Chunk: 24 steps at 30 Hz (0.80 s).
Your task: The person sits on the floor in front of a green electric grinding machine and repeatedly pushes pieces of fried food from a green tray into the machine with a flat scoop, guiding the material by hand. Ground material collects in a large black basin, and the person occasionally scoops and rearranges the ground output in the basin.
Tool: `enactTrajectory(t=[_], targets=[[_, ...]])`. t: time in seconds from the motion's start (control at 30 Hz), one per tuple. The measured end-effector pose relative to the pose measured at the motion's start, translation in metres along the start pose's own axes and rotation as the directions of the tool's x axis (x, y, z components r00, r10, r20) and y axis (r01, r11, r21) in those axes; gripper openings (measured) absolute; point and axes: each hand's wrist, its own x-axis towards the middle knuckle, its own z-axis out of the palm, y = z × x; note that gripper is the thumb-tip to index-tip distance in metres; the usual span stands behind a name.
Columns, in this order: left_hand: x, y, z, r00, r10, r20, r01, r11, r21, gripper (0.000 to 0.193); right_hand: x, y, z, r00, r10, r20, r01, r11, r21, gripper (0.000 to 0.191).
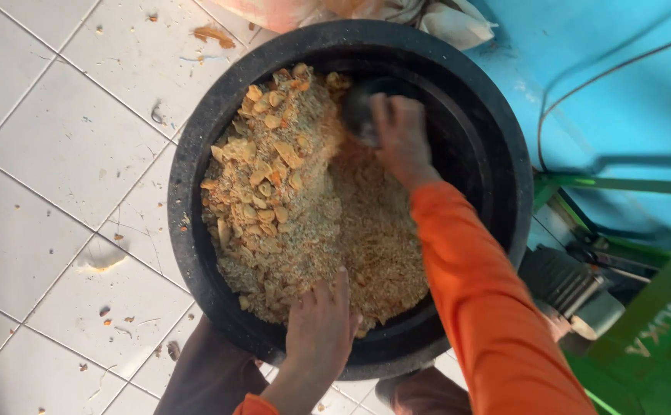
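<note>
Head view: two hands in a big black tub [197, 154] of crumbs.

The right hand [401, 138] is closed on a dark scoop [360, 107] at the far side of the tub. The left hand [322, 323] lies open and flat on the near rim, fingers touching the crumb pile [312, 207] — big tan chips lie left, fine crumbs right. The tub stands on white floor tiles [51, 154] — a green machine [643, 323] stands right of the tub.
</note>
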Motion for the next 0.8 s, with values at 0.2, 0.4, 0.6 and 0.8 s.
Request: enactTrajectory(t=[0.2, 0.4, 0.6, 0.8], targets=[[0.001, 0.004, 0.0, 1.0, -0.011, -0.008, 0.01, 1.0, -0.016, 0.083, 0.003, -0.029, 0.041, 0.929, 0.03, 0.368, 0.033, 0.986, -0.165, 0.106], [0.0, 0.007, 0.0, 1.0, 0.025, -0.018, -0.025, 1.0, -0.011, 0.082, -0.087, -0.063, 0.019, 0.838, 0.162, 0.521, -0.11, 0.986, -0.129, 0.107], [-0.01, 0.003, -0.002, 0.998, 0.054, -0.043, -0.053, 0.999, 0.011, 0.083, -0.139, -0.033, -0.036, 0.723, -0.045, 0.689, -0.14, 0.968, 0.21, 0.089], [-0.007, -0.002, -0.009, 0.999, 0.021, 0.03, -0.019, 0.999, -0.047, 0.083, -0.02, -0.016, -0.041, 0.994, -0.088, 0.056, 0.083, 0.992, 0.1, 0.094]])
